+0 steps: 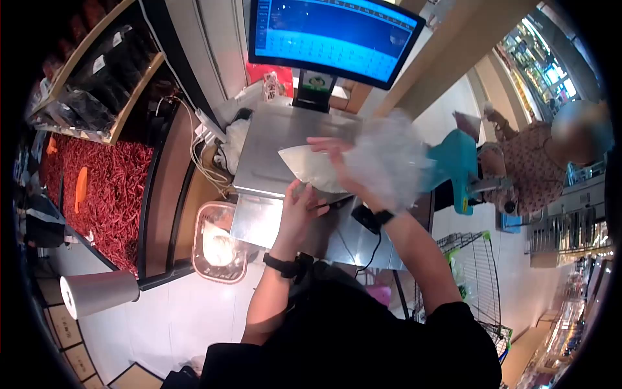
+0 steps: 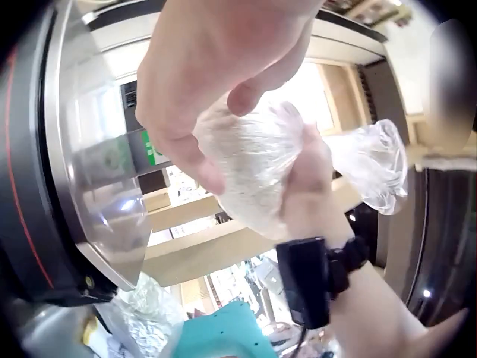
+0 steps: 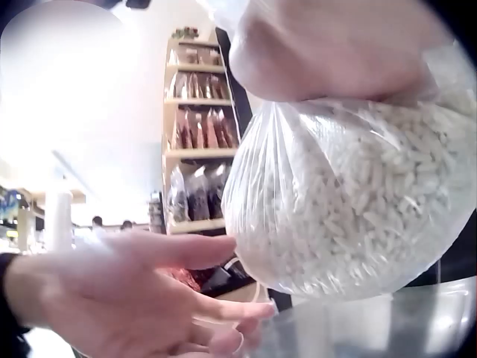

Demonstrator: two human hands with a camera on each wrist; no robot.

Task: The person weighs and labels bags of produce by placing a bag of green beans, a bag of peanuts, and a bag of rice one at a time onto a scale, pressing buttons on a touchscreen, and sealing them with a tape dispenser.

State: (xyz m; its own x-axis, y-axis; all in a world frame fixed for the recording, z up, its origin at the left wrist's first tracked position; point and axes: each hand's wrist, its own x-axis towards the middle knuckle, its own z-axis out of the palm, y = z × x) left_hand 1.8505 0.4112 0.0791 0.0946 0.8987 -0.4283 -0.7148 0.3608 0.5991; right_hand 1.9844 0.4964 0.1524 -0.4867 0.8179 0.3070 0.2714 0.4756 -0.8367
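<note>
A clear plastic bag of white grains [image 1: 301, 165] [image 2: 250, 168] [image 3: 350, 201] hangs above a metal scale plate [image 1: 269, 129] [image 3: 358, 324]. Its gathered neck is gripped by the right hand [image 1: 343, 168] [image 2: 307, 179] [image 3: 335, 48], and loose, blurred plastic [image 1: 392, 159] [image 2: 376, 168] spreads beyond that hand. Close beside the bag's lower end is the left hand [image 1: 299, 211] [image 2: 216, 67] [image 3: 141, 291], palm toward it, fingers spread and slightly bent, holding nothing. Whether its fingertips touch the bag, I cannot tell.
A lit screen [image 1: 334, 39] stands behind the scale. A pink basket [image 1: 220, 259] is at the left, beyond it a bin of red chillies [image 1: 107, 194]. To the right are a teal device [image 1: 457, 168], a person [image 1: 531, 155] and a wire cart [image 1: 476, 279].
</note>
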